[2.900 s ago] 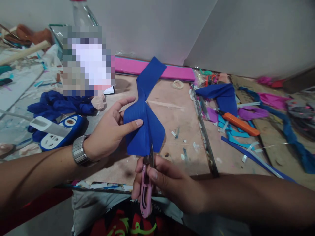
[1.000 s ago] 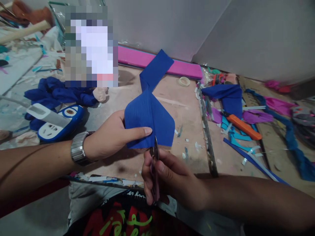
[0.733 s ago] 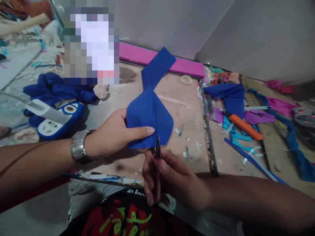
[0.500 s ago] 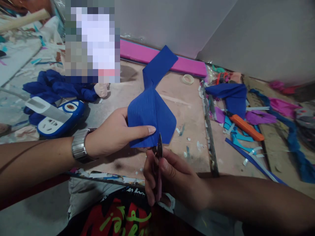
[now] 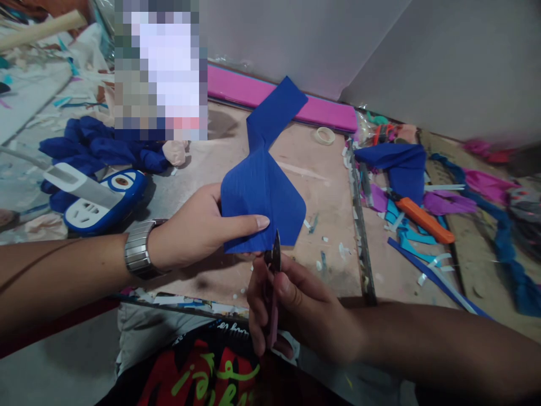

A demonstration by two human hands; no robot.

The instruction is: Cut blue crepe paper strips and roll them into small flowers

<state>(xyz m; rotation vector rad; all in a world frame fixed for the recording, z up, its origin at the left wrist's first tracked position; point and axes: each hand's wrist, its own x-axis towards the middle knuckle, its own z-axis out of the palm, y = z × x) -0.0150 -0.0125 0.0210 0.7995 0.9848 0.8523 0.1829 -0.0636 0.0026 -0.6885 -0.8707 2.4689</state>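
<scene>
Above a speckled counter, the left hand has a blue sheet pinched in its grip and the right hand grasps pink scissors at that sheet's near edge, with a pale ring and pink slab beyond, a power strip to the left, and grey walls behind.

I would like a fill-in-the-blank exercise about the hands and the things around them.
The left hand holds material coloured ____.
The right hand holds scissors with a handle coloured ____.
The orange-handled tool lies to the person's ____.
The power strip is blue and ____.

Missing words: blue, pink, right, white.
</scene>
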